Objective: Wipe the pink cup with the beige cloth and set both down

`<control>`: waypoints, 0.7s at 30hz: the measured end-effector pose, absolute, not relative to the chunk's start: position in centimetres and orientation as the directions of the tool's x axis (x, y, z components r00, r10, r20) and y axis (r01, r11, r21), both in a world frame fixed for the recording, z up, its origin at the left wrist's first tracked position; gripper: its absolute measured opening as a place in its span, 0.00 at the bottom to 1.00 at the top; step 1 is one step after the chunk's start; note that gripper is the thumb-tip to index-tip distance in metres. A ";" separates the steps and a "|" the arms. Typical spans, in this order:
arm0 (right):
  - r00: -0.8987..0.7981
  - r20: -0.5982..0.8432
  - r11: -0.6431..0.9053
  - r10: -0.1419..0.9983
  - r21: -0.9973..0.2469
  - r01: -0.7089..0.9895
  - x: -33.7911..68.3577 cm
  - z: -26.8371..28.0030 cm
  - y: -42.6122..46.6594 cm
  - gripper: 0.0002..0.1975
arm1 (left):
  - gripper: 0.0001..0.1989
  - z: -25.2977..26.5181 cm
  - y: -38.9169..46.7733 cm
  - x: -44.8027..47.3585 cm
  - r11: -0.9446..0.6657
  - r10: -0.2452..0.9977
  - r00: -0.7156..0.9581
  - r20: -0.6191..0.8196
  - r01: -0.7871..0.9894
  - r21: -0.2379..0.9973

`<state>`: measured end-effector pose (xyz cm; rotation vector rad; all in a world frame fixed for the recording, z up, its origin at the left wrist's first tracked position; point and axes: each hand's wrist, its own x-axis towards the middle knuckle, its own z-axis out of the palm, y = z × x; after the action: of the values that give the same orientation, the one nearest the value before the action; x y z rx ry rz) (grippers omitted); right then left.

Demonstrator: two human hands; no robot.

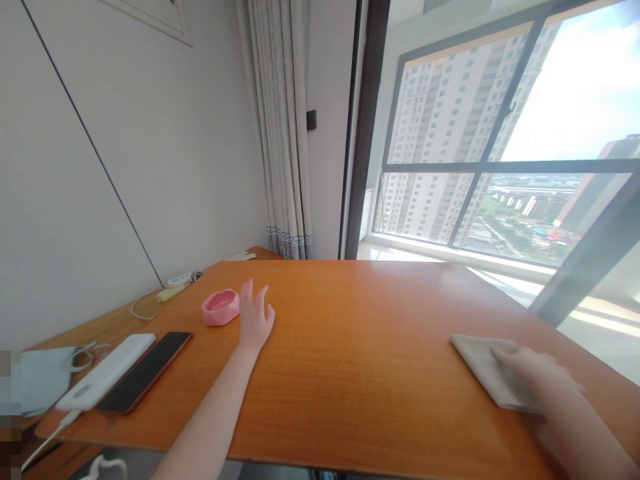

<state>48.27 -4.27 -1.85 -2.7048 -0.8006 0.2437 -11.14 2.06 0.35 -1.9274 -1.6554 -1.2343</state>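
Orange-brown wooden table [350, 347] beside a tall window [500, 153], high-rise blocks outside, pale curtain [280, 127] in the corner, grey wall on the left.

Left hand [255, 320] flat on the tabletop, palm down, fingers loosely spread, nothing pinched; fingertips just beside a pink dish [221, 307], whether touching its rim or a hair apart not clear. Pink dish upright, on the table's left half, near the far edge.

Right hand [545, 380] blurred, laid palm down on the near end of a grey cloth [483, 363], fingers together and pressed onto it. Cloth flat on the right side of the table, far corner free of the hand.

At the left near corner: black phone [145, 370] face up, touching or just beside a white power bank [107, 370], cable leading off its near end. Further left, a light blue face mask [43, 377]. Behind, on a lower ledge by the wall, a white power strip [183, 277] with a looping cord.
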 end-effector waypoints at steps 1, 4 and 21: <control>0.827 -0.105 -0.803 0.552 -0.335 0.494 49.3 -2.0 -4.6 0.21 | 0.23 0.4 1.9 -10.4 -0.322 0.651 -0.002 0.759 0.905 0.278; 0.712 -0.138 -0.694 0.688 -0.410 0.592 49.8 -1.9 -4.8 0.13 | 0.19 0.9 1.0 -8.2 -0.463 0.683 0.152 0.714 0.847 0.262; -0.081 0.026 0.031 0.996 -0.998 0.063 16.5 3.7 -4.7 0.13 | 0.38 0.2 -7.0 -2.2 0.036 0.933 0.360 0.013 -0.129 0.991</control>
<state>16.48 -4.73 3.72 -1.1960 -1.3296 1.2155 -2.20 -6.99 0.20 -3.1067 -2.0973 -2.4437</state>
